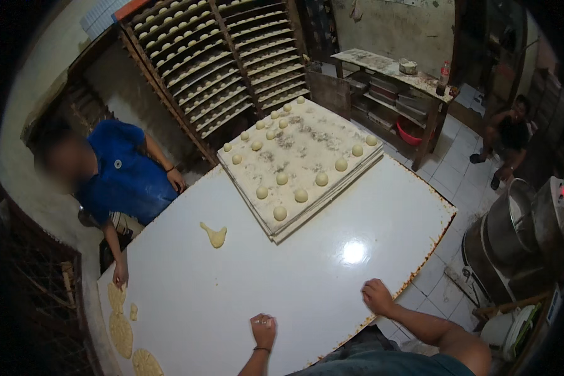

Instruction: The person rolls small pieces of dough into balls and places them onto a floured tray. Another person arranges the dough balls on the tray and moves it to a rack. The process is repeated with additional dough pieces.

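In the head view, the person's left hand [263, 330] rested at about six o'clock on the white table [332, 250], curled into a fist around what looked like a small pale bit of dough; too little showed to be sure. The right hand [378, 296], toward five o'clock near the table's chipped edge, lay knuckles-up with fingers curled under, and whether it held anything could not be told. A stray piece of dough [215, 235] lay well apart from both hands, toward ten o'clock from them. Past it, at twelve o'clock, a stack of floured boards [332, 135] carried round dough balls [301, 195] along its edges. At nine o'clock a co-worker in a blue shirt [124, 175] pressed a hand [120, 274] on the table's far-left rim, just above flat dough rounds [121, 333]. Another person sat at two o'clock, beyond the table.
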A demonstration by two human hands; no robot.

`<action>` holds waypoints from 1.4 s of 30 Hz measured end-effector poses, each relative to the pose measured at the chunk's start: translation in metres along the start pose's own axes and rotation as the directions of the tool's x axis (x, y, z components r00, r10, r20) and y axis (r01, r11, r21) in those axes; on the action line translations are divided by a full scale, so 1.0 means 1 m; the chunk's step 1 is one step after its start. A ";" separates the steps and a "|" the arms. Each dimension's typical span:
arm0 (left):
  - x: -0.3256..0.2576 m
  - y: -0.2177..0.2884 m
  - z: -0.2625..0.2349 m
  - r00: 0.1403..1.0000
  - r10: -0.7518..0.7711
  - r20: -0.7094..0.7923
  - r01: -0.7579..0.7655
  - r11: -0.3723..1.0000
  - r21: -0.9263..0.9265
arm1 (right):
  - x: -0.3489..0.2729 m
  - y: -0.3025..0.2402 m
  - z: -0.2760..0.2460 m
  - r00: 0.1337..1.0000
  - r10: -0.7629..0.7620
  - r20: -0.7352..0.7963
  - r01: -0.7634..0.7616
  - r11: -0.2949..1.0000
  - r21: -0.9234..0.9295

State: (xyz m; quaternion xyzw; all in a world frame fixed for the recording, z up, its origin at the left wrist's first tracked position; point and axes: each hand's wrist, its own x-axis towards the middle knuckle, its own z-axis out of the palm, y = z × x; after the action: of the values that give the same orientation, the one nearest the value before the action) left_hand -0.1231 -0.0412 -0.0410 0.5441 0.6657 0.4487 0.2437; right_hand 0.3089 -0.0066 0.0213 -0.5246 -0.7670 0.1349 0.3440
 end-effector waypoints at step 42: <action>0.029 0.013 -0.027 0.936 0.314 0.157 -0.351 0.809 0.472 | 0.003 -0.048 0.063 0.941 0.208 -0.268 -0.210 0.977 0.022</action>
State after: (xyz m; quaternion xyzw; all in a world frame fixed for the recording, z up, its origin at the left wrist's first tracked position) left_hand -0.1469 -0.0228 -0.0126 0.7118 0.6432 0.2798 0.0382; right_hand 0.2320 -0.0137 0.0045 -0.6176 -0.6538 0.0956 0.4266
